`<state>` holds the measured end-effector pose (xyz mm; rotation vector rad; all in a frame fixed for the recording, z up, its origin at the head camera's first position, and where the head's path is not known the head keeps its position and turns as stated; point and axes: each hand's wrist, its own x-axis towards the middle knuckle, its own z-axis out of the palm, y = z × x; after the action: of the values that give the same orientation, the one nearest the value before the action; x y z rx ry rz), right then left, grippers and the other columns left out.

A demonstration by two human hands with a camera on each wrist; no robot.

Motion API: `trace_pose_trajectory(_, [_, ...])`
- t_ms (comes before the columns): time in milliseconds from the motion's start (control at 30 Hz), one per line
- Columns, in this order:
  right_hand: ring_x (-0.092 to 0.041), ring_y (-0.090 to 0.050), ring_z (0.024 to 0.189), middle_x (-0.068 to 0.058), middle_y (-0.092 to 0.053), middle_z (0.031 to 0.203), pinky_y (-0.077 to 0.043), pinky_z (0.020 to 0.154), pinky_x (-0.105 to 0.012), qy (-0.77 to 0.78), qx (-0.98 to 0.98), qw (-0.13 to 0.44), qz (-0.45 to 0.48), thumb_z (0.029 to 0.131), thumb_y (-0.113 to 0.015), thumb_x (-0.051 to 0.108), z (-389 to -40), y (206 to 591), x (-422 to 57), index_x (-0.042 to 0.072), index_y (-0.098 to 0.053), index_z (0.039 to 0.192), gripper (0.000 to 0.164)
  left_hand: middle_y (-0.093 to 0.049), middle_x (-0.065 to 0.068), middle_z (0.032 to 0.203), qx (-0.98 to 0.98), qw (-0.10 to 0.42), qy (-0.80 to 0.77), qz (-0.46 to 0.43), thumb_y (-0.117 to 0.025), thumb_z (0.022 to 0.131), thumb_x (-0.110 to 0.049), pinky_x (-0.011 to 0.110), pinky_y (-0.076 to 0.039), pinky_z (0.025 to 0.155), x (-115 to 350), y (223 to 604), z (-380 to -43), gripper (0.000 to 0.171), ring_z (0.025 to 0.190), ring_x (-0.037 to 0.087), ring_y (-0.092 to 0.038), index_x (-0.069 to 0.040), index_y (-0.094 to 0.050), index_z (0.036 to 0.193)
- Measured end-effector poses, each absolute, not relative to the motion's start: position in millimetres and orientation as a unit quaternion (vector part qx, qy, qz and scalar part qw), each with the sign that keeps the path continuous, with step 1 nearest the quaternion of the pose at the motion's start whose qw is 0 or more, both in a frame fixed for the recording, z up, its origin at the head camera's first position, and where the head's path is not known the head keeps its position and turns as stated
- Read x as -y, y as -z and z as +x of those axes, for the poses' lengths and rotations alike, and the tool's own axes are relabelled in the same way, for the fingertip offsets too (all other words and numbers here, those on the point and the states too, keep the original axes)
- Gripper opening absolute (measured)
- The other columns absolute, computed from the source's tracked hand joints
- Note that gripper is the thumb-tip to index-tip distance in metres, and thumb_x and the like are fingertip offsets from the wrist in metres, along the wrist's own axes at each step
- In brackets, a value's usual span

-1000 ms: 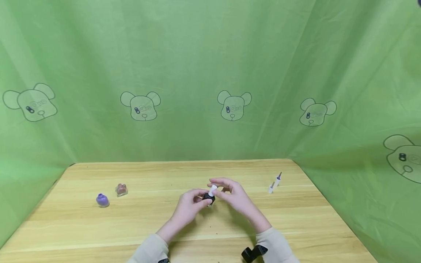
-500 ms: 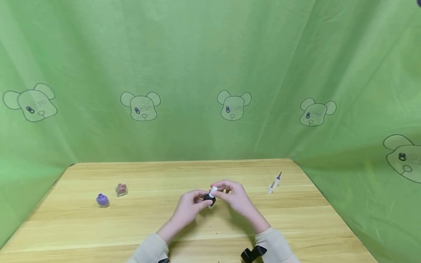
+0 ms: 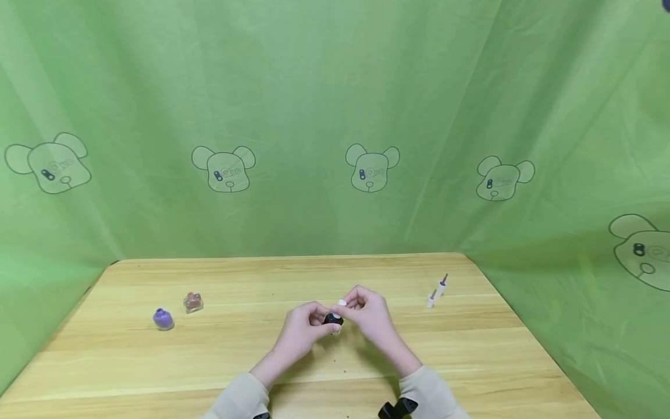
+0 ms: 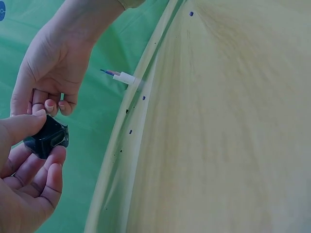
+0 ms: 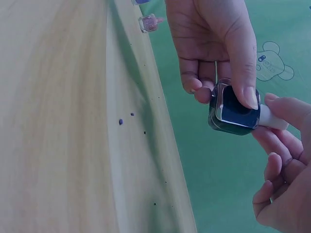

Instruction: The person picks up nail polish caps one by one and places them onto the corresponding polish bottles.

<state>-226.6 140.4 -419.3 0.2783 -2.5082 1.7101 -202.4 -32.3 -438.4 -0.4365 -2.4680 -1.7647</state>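
Observation:
My left hand (image 3: pixel 302 327) holds a small squarish glass bottle of black nail polish (image 5: pixel 236 109) between thumb and fingers. The right hand (image 3: pixel 369 314) pinches the bottle's white cap (image 5: pixel 273 119), which sits at the bottle's neck. In the head view, most of the cap (image 3: pixel 342 302) is hidden behind the right fingers. The left wrist view shows the dark bottle (image 4: pixel 48 137) in the left fingers, with the right hand (image 4: pixel 56 63) close beyond it.
At the left of the wooden table (image 3: pixel 209 372) stand an uncapped purple polish bottle (image 3: pixel 163 319) and a pinkish polish bottle (image 3: pixel 193 302). Two white caps with brushes pointing up, one purple-tipped (image 3: pixel 442 284) and another (image 3: pixel 431 299), stand at the right. Small dark specks dot the wood.
The right hand has turned about the white cap, its fingers now covering more of it. The left hand and bottle stay almost in place.

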Motion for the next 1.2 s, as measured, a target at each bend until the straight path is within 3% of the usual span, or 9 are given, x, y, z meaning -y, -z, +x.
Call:
trace_pose_trajectory(167, [-0.009,-0.054,0.070,-0.005,-0.065,0.077,-0.045,0.067,-0.020,-0.549,0.826,0.050,0.116,0.074,-0.083,0.015,-229.1,419.6,-141.9,0.005,-0.067,0.087,0.023,-0.072,0.010,0.088,0.799,0.038,0.584,-0.142,-0.080,0.078,-0.018,0.017,-0.053,0.066,32.1,438.9,-202.9,0.027,0.072,0.008,-0.060,-0.002,-0.069,0.097])
trace_pose_trajectory(433, [-0.008,-0.060,0.096,-0.008,-0.072,0.113,-0.042,0.081,-0.022,-0.532,0.825,-0.005,0.191,0.090,-0.069,0.023,-235.8,421.3,-152.8,0.011,-0.065,0.123,0.035,-0.072,0.012,0.096,0.803,0.045,0.576,-0.146,-0.074,0.085,-0.019,0.017,-0.050,0.061,32.3,441.2,-205.8,0.030,0.072,0.009,-0.059,-0.002,-0.070,0.108])
trace_pose_trajectory(567, [-0.006,-0.061,0.106,-0.008,-0.072,0.117,-0.044,0.090,-0.022,-0.534,0.817,-0.016,0.218,0.092,-0.066,0.022,-236.0,420.2,-154.9,0.009,-0.065,0.124,0.034,-0.073,0.014,0.101,0.800,0.043,0.578,-0.151,-0.073,0.086,-0.018,0.017,-0.050,0.062,32.6,441.8,-206.5,0.030,0.074,0.010,-0.062,-0.001,-0.069,0.111])
trace_pose_trajectory(933, [-0.008,-0.060,0.079,-0.012,-0.075,0.104,-0.049,0.074,-0.020,-0.542,0.822,0.009,0.178,0.085,-0.074,0.022,-232.6,416.4,-151.2,0.006,-0.071,0.108,0.028,-0.072,0.010,0.091,0.805,0.049,0.573,-0.149,-0.076,0.083,-0.019,0.018,-0.049,0.060,31.9,441.5,-205.8,0.030,0.070,0.008,-0.057,-0.001,-0.070,0.106])
trace_pose_trajectory(1133, [-0.022,-0.067,0.077,-0.014,-0.075,0.098,-0.053,0.071,-0.020,-0.543,0.822,0.019,0.172,0.084,-0.076,0.019,-231.3,416.8,-147.9,0.005,-0.071,0.102,0.024,-0.071,0.009,0.088,0.806,0.052,0.571,-0.148,-0.077,0.081,-0.018,0.017,-0.050,0.062,31.4,442.0,-204.7,0.028,0.069,0.006,-0.056,-0.001,-0.070,0.102])
trace_pose_trajectory(1200, [-0.021,-0.066,0.076,-0.013,-0.075,0.095,-0.052,0.070,-0.020,-0.538,0.824,0.021,0.176,0.084,-0.076,0.019,-231.6,417.3,-147.9,0.004,-0.071,0.102,0.024,-0.071,0.009,0.088,0.806,0.052,0.571,-0.146,-0.077,0.081,-0.018,0.017,-0.050,0.063,31.5,442.4,-204.5,0.028,0.070,0.006,-0.056,-0.001,-0.070,0.102])
